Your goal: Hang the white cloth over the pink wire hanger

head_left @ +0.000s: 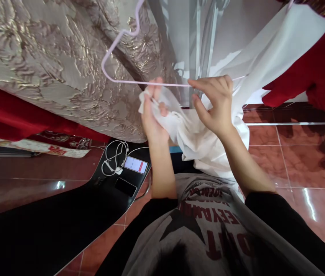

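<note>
A pale lilac clothes hanger (139, 81) hangs in front of me, its lower bar running left to right. White cloth (217, 149) drapes over its right part and falls toward my lap. Just below the bar, my left hand (157, 115) is closed on a gathered edge of this cloth, palm up, with some fingertips reaching the bar. My right hand (217, 103) lies over the bar farther right, index finger at it, thumb and index apart. Its other fingers are partly hidden, and the cloth hangs behind and below it.
Heavy beige curtain-like fabric with raised gold flowers (64, 69) fills the left. Red cloth (317, 65) hangs at right. A black bench seat (79, 207) holds a lit phone (136, 165), a dark phone (125, 187) and white cables (113, 153). Reddish tiles (268, 161) cover the floor.
</note>
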`<state>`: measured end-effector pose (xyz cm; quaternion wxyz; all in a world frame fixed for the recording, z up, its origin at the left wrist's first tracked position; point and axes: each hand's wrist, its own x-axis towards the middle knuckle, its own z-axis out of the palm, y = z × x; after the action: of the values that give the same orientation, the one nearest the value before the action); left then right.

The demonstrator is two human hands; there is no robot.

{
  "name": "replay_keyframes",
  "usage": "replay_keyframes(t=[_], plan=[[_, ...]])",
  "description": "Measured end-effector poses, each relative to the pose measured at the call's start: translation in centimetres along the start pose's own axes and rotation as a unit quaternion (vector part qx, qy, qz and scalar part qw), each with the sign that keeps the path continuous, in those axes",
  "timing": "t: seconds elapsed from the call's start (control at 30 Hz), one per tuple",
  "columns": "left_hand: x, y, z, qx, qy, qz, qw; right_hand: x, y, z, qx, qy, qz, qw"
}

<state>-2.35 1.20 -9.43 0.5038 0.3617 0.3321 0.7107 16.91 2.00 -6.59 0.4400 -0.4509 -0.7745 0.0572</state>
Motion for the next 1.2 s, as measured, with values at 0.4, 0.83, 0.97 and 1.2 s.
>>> replay_keyframes(t=[0.4, 0.83, 0.97, 1.2], plan=[[-1.4, 0.7, 5.6, 0.012, -0.006, 0.091, 0.996, -1.1, 2.8, -6.7, 0.039, 0.372, -0.008, 0.927], [-1.4, 0.7, 5.4, 0.110, 0.038, 0.051, 0.992, -1.1, 4.5, -3.6, 0.173, 0.285, 0.108, 0.937], [-1.5, 1.0, 5.4, 0.088, 0.027, 0.059, 0.994, 0.1, 2.8, -6.8, 0.078, 0.257, 0.130, 0.954], [-0.9, 1.0, 4.6, 0.102, 0.013, 0.051, 0.993, 4.9, 1.7, -11.9, 0.254, 0.259, 0.203, 0.909]])
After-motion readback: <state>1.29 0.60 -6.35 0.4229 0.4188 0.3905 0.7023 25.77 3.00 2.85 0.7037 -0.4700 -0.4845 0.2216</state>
